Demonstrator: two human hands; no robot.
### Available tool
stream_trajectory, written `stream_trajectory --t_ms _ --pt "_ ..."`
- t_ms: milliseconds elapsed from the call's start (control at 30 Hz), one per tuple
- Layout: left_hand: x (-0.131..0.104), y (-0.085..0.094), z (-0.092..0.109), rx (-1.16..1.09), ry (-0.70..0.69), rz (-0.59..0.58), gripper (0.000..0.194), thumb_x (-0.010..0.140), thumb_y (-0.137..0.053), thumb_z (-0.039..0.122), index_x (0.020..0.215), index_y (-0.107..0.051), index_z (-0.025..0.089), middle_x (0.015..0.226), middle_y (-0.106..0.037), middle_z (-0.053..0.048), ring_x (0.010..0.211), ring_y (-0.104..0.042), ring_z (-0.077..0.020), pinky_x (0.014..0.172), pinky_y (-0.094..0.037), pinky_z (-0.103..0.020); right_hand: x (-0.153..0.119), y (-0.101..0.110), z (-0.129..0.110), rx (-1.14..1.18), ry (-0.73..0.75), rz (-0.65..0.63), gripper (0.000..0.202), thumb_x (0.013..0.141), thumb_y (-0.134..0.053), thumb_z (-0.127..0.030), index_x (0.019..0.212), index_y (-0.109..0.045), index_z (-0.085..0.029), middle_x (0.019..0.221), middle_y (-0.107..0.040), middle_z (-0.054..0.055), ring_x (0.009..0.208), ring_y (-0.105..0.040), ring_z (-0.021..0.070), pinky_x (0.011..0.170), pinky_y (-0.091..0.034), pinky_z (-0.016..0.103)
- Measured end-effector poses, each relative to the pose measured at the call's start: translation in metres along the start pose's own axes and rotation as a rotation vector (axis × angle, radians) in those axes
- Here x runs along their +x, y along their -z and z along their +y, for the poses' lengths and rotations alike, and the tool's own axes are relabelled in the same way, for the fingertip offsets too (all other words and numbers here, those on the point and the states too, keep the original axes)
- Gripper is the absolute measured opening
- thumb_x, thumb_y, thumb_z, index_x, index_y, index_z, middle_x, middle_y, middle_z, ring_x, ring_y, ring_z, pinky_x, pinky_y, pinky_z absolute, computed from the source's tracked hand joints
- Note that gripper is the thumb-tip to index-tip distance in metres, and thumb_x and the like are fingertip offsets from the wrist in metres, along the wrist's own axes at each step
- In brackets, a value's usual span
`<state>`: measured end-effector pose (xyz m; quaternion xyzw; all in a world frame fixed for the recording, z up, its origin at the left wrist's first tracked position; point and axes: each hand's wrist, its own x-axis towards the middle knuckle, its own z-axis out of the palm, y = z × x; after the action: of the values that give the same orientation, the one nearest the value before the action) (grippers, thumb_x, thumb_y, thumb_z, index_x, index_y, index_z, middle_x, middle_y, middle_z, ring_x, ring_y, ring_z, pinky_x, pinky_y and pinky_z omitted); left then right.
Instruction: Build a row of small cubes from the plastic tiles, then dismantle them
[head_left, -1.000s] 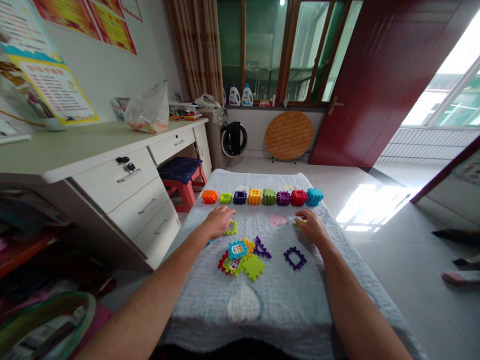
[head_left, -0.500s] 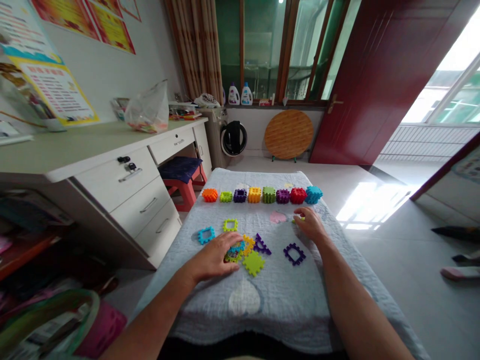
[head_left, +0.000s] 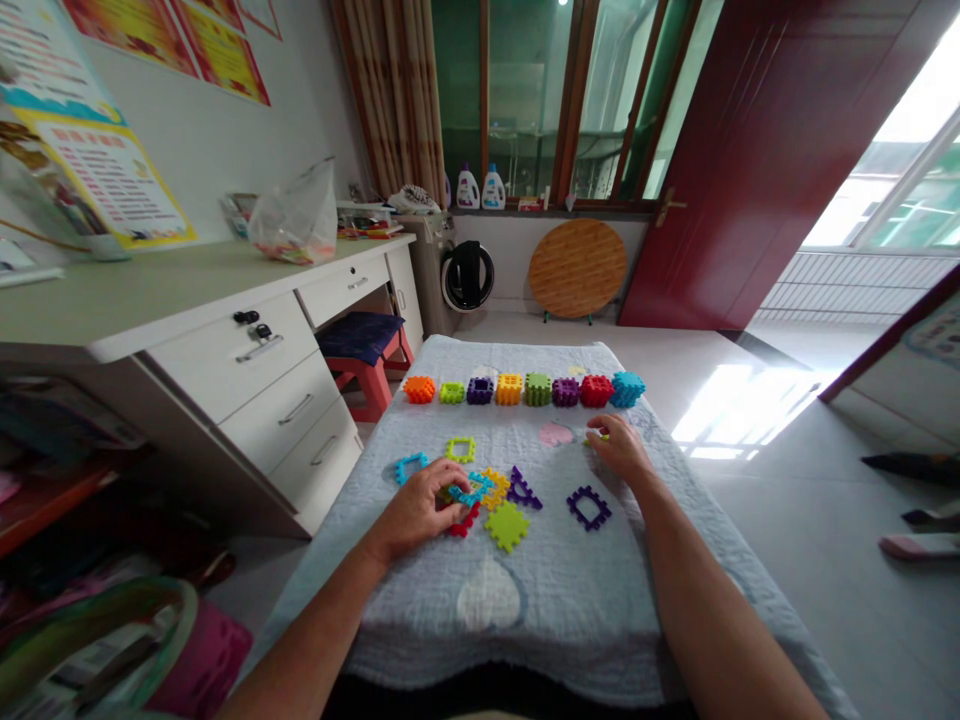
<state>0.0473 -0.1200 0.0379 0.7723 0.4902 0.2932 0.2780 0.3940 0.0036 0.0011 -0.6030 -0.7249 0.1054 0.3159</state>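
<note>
Pale grey-blue cloth (head_left: 559,595) spread wide, and there's the right hand (head_left: 619,447) at two o'clock from its centre, fingers curled, grip impossible to tell! Left hand (head_left: 420,507) at nine, thumb and fingers narrowed, holding the blue piece (head_left: 475,489), bright, blocky-toothed. Under the right fingertips, a lime piece (head_left: 597,438), barely showing.

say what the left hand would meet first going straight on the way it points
Probably the yellow piece, just past the blue piece in the left hand; any gap in depth is unclear.
</note>
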Motion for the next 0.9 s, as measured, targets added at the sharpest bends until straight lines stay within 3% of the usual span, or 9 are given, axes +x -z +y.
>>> stream_trajectory --t_ms 200,300,433,600,733,900 --pt "0.002 0.004 -0.006 -0.099 0.046 0.106 0.015 0.082 -0.060 0.031 0.090 -0.065 0.020 0.096 -0.066 -0.004 0.095 -0.062 -0.0184 0.089 -0.048 -0.032 0.000 -0.001 0.000 0.010 -0.006 0.019 0.022 0.075 -0.054 -0.027 0.089 -0.068 -0.017 0.088 -0.063 0.006 0.078 -0.056 0.0177 0.075 -0.044 0.031" --pt "0.014 0.013 -0.019 -0.130 0.149 0.255 0.027 0.086 -0.054 0.040 0.100 -0.063 0.019 0.090 -0.067 -0.002 0.082 -0.063 -0.0165 0.077 -0.050 -0.028 0.000 -0.001 0.000 0.009 -0.001 0.014 0.023 0.075 -0.054 -0.027 0.089 -0.068 -0.017 0.088 -0.063 0.007 0.079 -0.057 0.0179 0.075 -0.044 0.031" --pt "0.038 0.029 -0.040 0.053 0.237 0.444 0.033 0.083 -0.052 0.035 0.110 -0.061 0.018 0.085 -0.068 -0.002 0.075 -0.063 -0.0161 0.069 -0.049 -0.026 0.001 -0.001 0.000 -0.016 0.006 0.010 0.023 0.074 -0.054 -0.027 0.089 -0.068 -0.016 0.087 -0.063 0.007 0.079 -0.056 0.0185 0.075 -0.043 0.030" --pt "0.052 0.032 -0.063 0.283 0.302 0.391 0.031 0.084 -0.045 0.027 0.106 -0.064 0.017 0.092 -0.070 -0.007 0.085 -0.065 -0.0206 0.077 -0.050 -0.031 0.002 -0.003 0.004 -0.035 0.022 0.015 0.024 0.075 -0.053 -0.028 0.089 -0.069 -0.016 0.085 -0.063 0.006 0.077 -0.055 0.0181 0.074 -0.042 0.030" --pt "0.047 0.025 -0.079 0.427 0.193 0.398 0.035 0.087 -0.038 0.026 0.108 -0.064 0.017 0.112 -0.067 -0.010 0.106 -0.060 -0.0247 0.096 -0.043 -0.039 0.002 -0.004 0.005 -0.043 0.032 0.019 0.024 0.075 -0.053 -0.028 0.088 -0.069 -0.016 0.085 -0.063 0.006 0.076 -0.055 0.0178 0.074 -0.042 0.030" --pt "0.035 0.025 -0.088 0.426 0.199 0.401 0.037 0.087 -0.040 0.032 0.113 -0.062 0.016 0.112 -0.065 -0.011 0.107 -0.058 -0.0246 0.099 -0.042 -0.040 0.001 -0.004 0.004 -0.059 0.033 0.027 0.024 0.075 -0.053 -0.027 0.089 -0.069 -0.016 0.086 -0.063 0.007 0.076 -0.055 0.0181 0.074 -0.042 0.030"
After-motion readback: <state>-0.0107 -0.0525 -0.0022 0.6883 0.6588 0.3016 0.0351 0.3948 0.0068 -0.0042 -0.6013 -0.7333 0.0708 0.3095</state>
